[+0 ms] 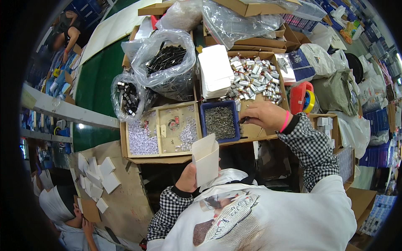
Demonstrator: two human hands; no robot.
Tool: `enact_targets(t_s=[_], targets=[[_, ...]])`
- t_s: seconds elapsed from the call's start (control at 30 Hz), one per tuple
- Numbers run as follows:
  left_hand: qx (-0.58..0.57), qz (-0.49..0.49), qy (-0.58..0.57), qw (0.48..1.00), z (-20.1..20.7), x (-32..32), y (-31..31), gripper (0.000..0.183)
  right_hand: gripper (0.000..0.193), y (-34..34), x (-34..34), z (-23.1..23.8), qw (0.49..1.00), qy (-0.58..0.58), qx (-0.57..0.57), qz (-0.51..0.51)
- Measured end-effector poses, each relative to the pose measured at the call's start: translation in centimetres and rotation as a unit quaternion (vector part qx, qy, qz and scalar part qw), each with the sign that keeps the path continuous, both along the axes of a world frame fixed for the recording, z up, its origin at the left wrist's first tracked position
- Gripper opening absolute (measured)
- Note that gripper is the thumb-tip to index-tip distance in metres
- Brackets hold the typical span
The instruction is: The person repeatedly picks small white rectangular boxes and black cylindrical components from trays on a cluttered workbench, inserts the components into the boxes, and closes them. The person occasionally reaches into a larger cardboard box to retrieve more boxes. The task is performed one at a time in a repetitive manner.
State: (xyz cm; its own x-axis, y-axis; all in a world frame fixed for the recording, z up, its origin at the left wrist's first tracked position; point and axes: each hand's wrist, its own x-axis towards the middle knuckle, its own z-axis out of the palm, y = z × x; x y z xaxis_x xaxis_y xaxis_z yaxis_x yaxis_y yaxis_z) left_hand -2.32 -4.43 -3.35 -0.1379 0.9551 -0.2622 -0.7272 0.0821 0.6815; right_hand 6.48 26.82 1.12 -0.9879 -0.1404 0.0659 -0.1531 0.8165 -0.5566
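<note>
A cluttered surface (104, 83) fills the far part of the scene, green where it shows bare on the left. At its middle far side sits a big clear plastic bag (167, 62) full of dark metal clips, with a smaller bag (127, 98) of the same clips just left of it. To the right lies a cardboard box (268, 56) heaped with small silver-wrapped pieces, and a stack of flat white cartons (215, 71) rests between that box and the big bag. Nearer, a shallow cardboard tray (161, 154) with two compartments holds scattered little white bits. Just right of it, touching its side, stands a blue bin (202, 121) filled with small grey metal parts. A red tape dispenser (302, 97) with a yellow roll stands farther right.

The left hand (187, 179), in a checked sleeve, is near the body and closed around the lower part of a folded white box (206, 159), which stands upright with its flap open at the top. The right hand (266, 116), wearing a pink wristband, hovers at the right edge of the blue bin, fingers pinched together on a small dark part (245, 120).

At the near left another person (69, 215) in white bends over a cardboard sheet (125, 205) with loose white boxes on it.
</note>
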Motion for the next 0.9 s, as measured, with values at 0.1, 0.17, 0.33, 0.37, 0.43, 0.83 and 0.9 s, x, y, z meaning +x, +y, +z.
enact_targets(t_s=[0.1,0.17,0.33,0.37,0.43,0.83,0.9], targets=[[0.007,-0.028,0.014,0.999,-0.3,-0.1,0.3,0.094,0.024,-3.2,-1.4,4.7,0.997,-0.003,-0.007,0.076],[0.012,-0.041,0.014,0.999,-0.2,-0.2,0.5,0.092,0.026,-5.3,-2.3,6.8,0.991,-0.028,0.006,0.131],[0.032,-0.015,-0.086,0.996,0.0,-0.3,0.2,0.096,0.03,-9.4,-4.9,9.1,0.977,-0.087,0.08,0.179],[0.045,-0.021,-0.093,0.994,-0.1,-0.6,0.1,0.097,0.029,-10.0,-5.2,9.6,0.978,-0.076,0.081,0.178],[0.081,-0.041,-0.13,0.987,-0.3,-1.1,-0.2,0.1,0.028,-11.1,-5.9,10.4,0.976,-0.101,0.092,0.17],[0.276,-0.049,-0.135,0.95,-2.2,-2.5,-4.2,0.107,0.026,-16.2,-10.1,13.5,0.967,-0.052,-0.058,0.244],[0.308,-0.03,-0.164,0.937,-2.6,-3.1,-5.6,0.107,0.022,-15.4,-10.9,13.7,0.976,-0.036,-0.044,0.21]])
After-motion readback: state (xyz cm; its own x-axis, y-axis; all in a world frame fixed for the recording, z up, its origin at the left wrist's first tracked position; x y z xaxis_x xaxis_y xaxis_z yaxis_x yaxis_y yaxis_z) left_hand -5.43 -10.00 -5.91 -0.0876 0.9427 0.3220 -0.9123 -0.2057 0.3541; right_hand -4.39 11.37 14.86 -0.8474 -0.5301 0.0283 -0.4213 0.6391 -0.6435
